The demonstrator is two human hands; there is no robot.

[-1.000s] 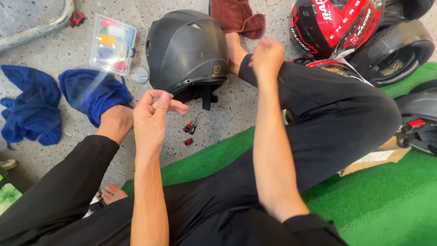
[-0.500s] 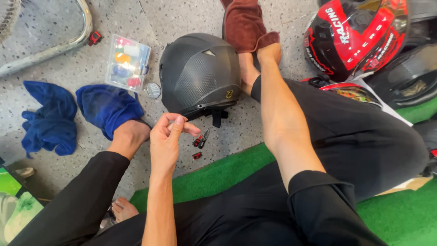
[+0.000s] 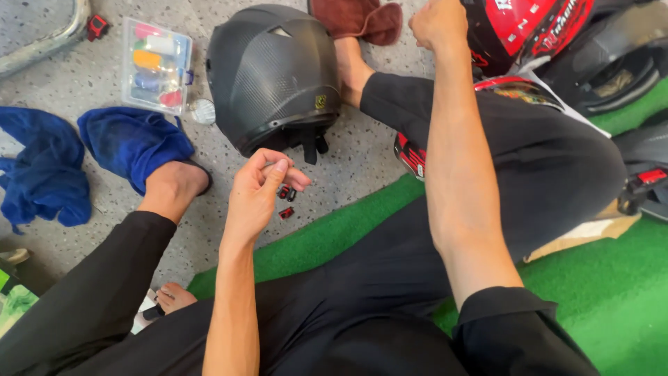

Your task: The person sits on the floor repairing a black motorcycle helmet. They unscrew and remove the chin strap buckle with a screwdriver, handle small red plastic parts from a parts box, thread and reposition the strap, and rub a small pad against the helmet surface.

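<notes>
Helmet (image 3: pixel 275 73), matte black, on speckled floor (image 3: pixel 362 157) between the feet; crown up, chin strap (image 3: pixel 309 145) hanging at near rim. Long axis roughly near-to-far, opening toward the wearer, vent toward top of frame.

Left hand (image 3: pixel 259 191) just short of near rim, fingers (image 3: pixel 278 167) pinched nearly closed, thumb to forefinger; something small possibly held, cannot tell what. Small red-black clips (image 3: pixel 285 202) on floor right below that hand.

Right hand (image 3: pixel 440 24) raised at far right, closed to a loose fist near brown cloth (image 3: pixel 358 17) and red helmet (image 3: pixel 529 31); contents, if any, hidden.

Step in hand, by judgement: sorting small fittings beside the shell. Next move probably calls for steadying shell, fine pinch at strap area.

Nearby: blue cloths (image 3: pixel 132 139), clear parts box (image 3: pixel 154 64), green mat (image 3: pixel 612 292).
</notes>
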